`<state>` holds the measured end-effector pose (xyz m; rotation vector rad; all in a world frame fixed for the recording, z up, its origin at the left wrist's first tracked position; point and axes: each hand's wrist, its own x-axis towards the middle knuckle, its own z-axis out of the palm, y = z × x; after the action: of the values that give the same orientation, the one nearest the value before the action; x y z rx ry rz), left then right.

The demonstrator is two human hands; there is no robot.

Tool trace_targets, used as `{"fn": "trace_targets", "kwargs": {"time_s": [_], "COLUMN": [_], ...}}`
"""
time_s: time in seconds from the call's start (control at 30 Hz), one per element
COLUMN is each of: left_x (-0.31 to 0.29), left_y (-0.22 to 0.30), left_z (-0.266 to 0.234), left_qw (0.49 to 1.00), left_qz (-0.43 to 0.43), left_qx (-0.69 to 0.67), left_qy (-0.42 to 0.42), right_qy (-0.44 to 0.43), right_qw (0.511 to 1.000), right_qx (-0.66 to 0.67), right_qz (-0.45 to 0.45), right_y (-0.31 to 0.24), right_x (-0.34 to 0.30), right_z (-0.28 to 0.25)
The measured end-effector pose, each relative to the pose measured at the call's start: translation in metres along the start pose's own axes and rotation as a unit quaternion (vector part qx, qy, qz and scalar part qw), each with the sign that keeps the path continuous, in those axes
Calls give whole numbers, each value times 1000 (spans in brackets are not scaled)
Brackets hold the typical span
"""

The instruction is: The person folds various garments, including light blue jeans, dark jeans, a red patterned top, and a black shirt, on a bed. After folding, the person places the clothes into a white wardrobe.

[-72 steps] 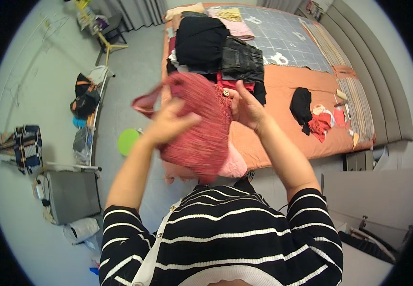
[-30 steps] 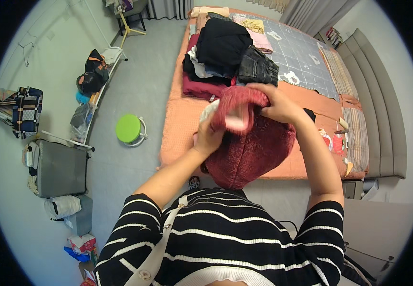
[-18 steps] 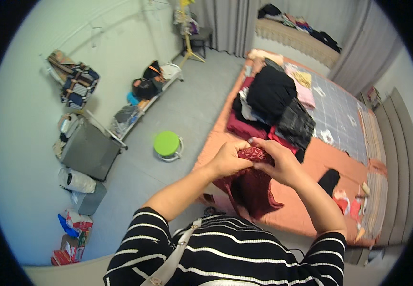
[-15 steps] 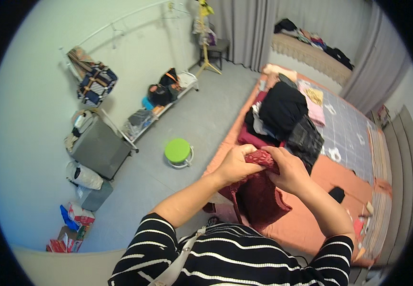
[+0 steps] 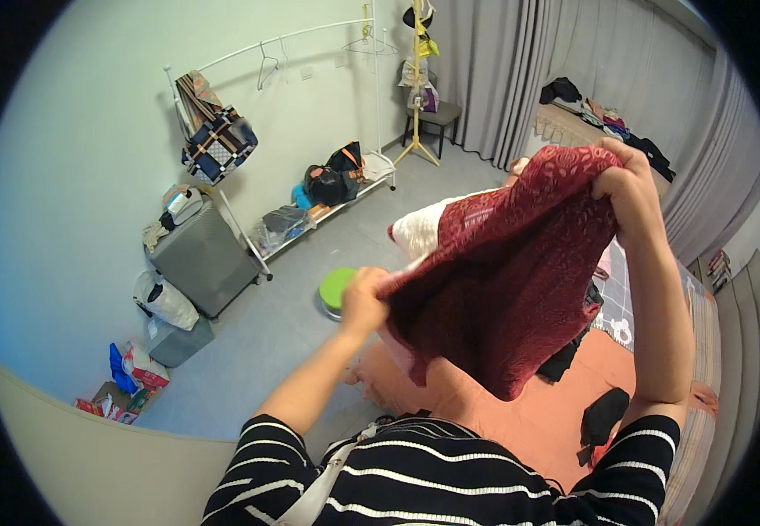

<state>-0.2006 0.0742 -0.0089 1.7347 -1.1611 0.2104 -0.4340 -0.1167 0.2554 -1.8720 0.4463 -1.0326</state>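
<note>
From the head view I see my left hand point(image 5: 364, 301) pinching the lower edge and my right hand point(image 5: 630, 188) gripping the top of a dark red patterned garment point(image 5: 511, 276), stretched mid-frame so it hangs open above the orange bed point(image 5: 485, 421).

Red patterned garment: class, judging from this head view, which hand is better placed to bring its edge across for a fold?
Probably the right hand: it pinches the red patterned garment at its raised top corner, above the hanging cloth. The left hand grips the lower edge.
</note>
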Motion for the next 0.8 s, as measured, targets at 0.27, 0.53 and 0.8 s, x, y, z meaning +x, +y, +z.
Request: {"fn": "trace_targets", "kwargs": {"time_s": [0.27, 0.53, 0.8], "left_x": [94, 195, 158], "left_y": [-86, -20, 50], "left_z": [-59, -50, 11], "left_qw": [987, 893, 862], "left_qz": [-35, 413, 304], "left_qx": [26, 114, -216], "left_qy": [-154, -139, -343], "right_qy": [-70, -198, -165], "right_qw": [964, 877, 903], "right_qx": [-203, -433, -396], "right_qz": [156, 72, -12], "right_y": [11, 28, 36], "right_x": [-9, -31, -91], "right_z": [-38, -56, -58]}}
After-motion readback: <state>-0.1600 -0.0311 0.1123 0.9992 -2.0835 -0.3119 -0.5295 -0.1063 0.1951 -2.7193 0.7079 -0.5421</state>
